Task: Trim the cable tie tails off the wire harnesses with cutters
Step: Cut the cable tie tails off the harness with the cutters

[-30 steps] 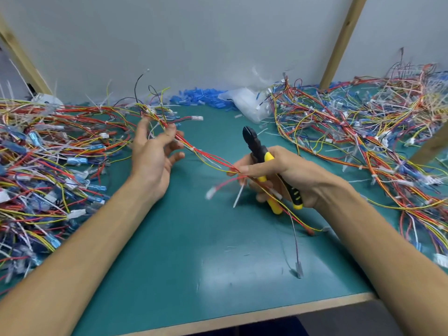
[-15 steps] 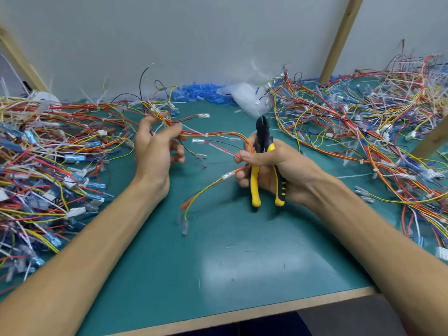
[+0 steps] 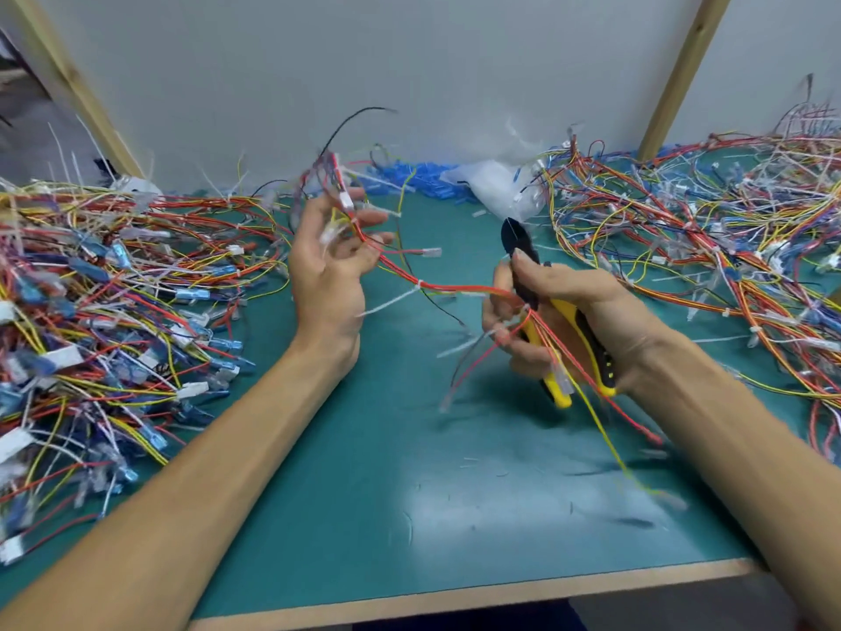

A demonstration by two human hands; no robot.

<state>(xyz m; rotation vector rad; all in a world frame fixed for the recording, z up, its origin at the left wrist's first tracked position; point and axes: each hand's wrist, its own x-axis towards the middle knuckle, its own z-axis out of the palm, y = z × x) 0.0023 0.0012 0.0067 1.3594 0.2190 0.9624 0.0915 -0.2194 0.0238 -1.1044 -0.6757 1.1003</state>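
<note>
One wire harness (image 3: 448,288) of red, yellow and black wires hangs in the air between my hands above the green mat. My left hand (image 3: 330,271) is raised, palm towards me, with its fingers spread and the harness's blurred upper end lying across them. My right hand (image 3: 557,321) grips the yellow-and-black cutters (image 3: 553,314), jaws pointing up and away, and pinches the harness's other end against them. A white cable tie tail (image 3: 389,302) sticks out of the harness between the hands. Loose wire ends dangle blurred below my right hand.
A big pile of harnesses (image 3: 104,321) with blue and white connectors fills the left side. Another pile (image 3: 710,252) covers the right side. A clear plastic bag (image 3: 500,186) and blue connectors lie by the back wall. The mat's bare part (image 3: 409,471) holds small trimmings.
My left hand has risen and opened its fingers, lifting the harness end. My right hand has tilted the cutters and moved right; the harness now stretches between the hands with its loose ends swinging.
</note>
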